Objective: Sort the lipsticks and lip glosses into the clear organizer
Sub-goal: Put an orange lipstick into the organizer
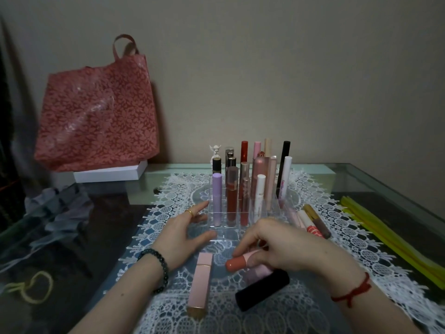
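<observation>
Home dressing table (361,182): lace runner (337,239), floral tote (96,112).

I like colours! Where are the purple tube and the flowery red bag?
Tall lilac plastic tube (217,185): head view, its upper half.
Red floral carrier bag (96,116): head view, middle of its front.

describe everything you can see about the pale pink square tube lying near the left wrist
The pale pink square tube is a long four-sided stick, matte and plastic-looking, with a gold band at its near end and a thin seam near its far end. Closed, it lies flat on the white lace mat, pointing away from the person. The left hand hangs just past its far end; contact cannot be told. A black tube lies apart to its right.
</observation>
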Demonstrator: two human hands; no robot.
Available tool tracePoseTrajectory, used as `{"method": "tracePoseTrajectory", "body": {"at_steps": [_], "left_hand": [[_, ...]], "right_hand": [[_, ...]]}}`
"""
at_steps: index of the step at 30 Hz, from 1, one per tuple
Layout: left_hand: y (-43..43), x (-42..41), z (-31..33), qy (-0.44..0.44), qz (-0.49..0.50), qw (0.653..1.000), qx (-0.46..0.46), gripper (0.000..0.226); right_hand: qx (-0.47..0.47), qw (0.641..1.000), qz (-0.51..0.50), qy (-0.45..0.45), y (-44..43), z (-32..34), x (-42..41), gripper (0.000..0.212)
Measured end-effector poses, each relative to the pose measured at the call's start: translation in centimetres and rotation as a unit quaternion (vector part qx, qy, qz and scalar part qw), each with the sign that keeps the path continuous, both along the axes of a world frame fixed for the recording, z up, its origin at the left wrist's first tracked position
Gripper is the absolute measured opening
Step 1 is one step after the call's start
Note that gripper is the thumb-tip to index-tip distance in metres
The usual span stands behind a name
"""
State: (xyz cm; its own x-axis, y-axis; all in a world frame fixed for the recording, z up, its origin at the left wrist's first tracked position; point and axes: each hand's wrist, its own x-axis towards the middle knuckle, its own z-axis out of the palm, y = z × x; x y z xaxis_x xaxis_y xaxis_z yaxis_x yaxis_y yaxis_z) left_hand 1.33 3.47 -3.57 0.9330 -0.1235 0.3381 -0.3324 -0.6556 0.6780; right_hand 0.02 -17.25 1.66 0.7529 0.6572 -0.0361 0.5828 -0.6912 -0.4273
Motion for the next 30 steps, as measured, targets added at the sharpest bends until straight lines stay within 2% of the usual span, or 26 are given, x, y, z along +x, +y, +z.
{"method": "tracePoseTrajectory", "body": {"at_steps": [5, 11, 14, 17, 20, 24, 30], "left_hand": [[0.0, 0.0, 0.0, 0.002, 0.002, 1.000, -0.003, 0.070], [0.0, -0.1, 0.0, -0.002, 0.006, 1.000, 0.004, 0.068], [0.0, -0.1, 0.1, -0.006, 0.007, 1.000, 0.006, 0.067], [0.0, -0.2, 0.2, -0.005, 0.005, 1.000, 0.006, 0.067], [0.0, -0.1, 0.2, -0.006, 0.005, 1.000, -0.001, 0.067], [-0.1, -0.1, 0.2, -0.007, 0.006, 1.000, 0.003, 0.067], [-0.1, -0.2, 0.2, -0.005, 0.009, 1.000, 0.001, 0.067]], "right_hand": [[-0.002, 1.000, -0.019, -0.010, -0.1, 0.0, 0.1, 0.034], [0.164, 0.985, -0.048, -0.025, -1.0, 1.2, -0.3, 0.033], [0.309, 0.945, -0.095, -0.036, -1.4, 1.8, -0.4, 0.041], [0.440, 0.881, -0.150, -0.085, -1.8, 2.1, -0.1, 0.048], [0.519, 0.827, -0.188, -0.110, -2.0, 2.2, 0.4, 0.050], [0.556, 0.796, -0.211, -0.113, -2.0, 1.5, 1.1, 0.043], [0.524, 0.809, -0.249, -0.099, -2.3, -0.1, 2.6, 0.036]]}}
